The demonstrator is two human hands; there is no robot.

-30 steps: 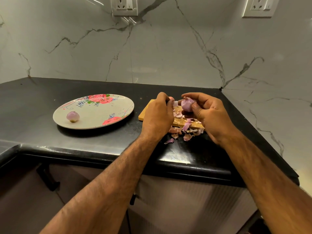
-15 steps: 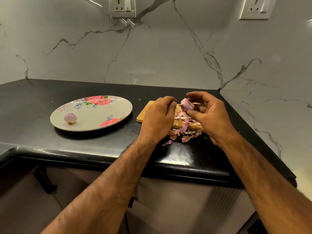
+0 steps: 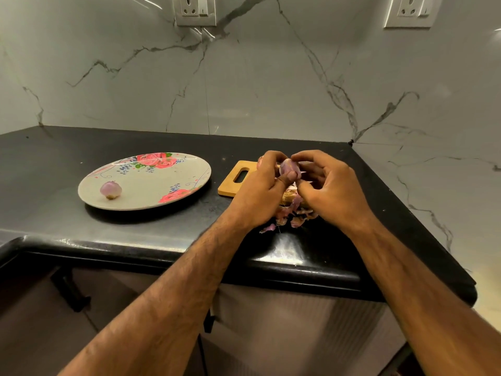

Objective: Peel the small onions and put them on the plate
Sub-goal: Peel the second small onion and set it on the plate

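Onion: long axis roughly upright, above the board
Left hand: pinching the onion
Right hand: pinching the onion

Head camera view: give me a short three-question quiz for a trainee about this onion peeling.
1. True or false: a peeled onion already lies on the plate.
2. Where do the loose peels lie? A: on the plate. B: on and in front of the cutting board. C: on the floor.
3. What holds the held onion above the board: the left hand, the right hand, or both?
Key: 1 true; 2 B; 3 both hands.
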